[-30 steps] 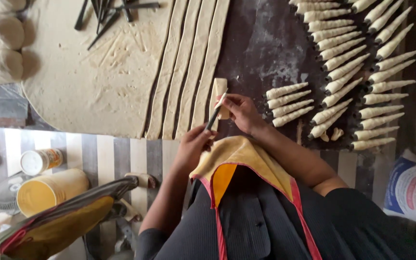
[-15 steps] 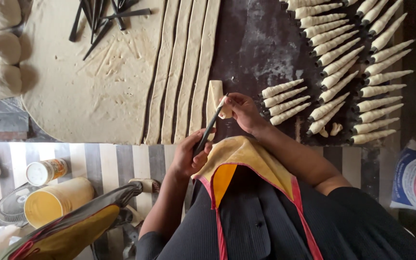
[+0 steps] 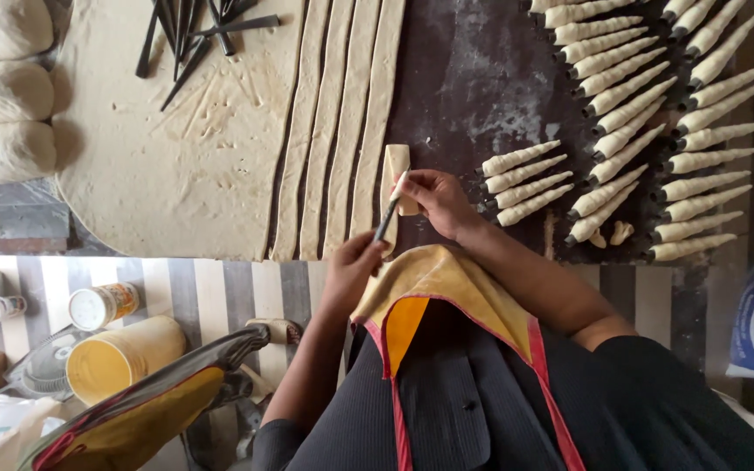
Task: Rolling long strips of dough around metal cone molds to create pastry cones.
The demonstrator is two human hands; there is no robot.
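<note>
Dark surface [image 3: 482,78], dusted with flour patches near centre. At 10 o'clock: large rolled dough sheet [image 3: 176,148], scored with marks. On the sheet at 12: pile of black metal cone moulds [image 3: 194,35]. Right edge of sheet cut into long dough strips [image 3: 342,131], running 12 to 6, lying side by side. At 9: three dough lumps [image 3: 2,92] stacked along the left edge. At 2–3 o'clock: rows of dough-wrapped cones [image 3: 647,113], tips pointing toward 2, close together in columns; small group [image 3: 521,183] of four just left of them. A few dough scraps [image 3: 613,234] at 4.
</note>
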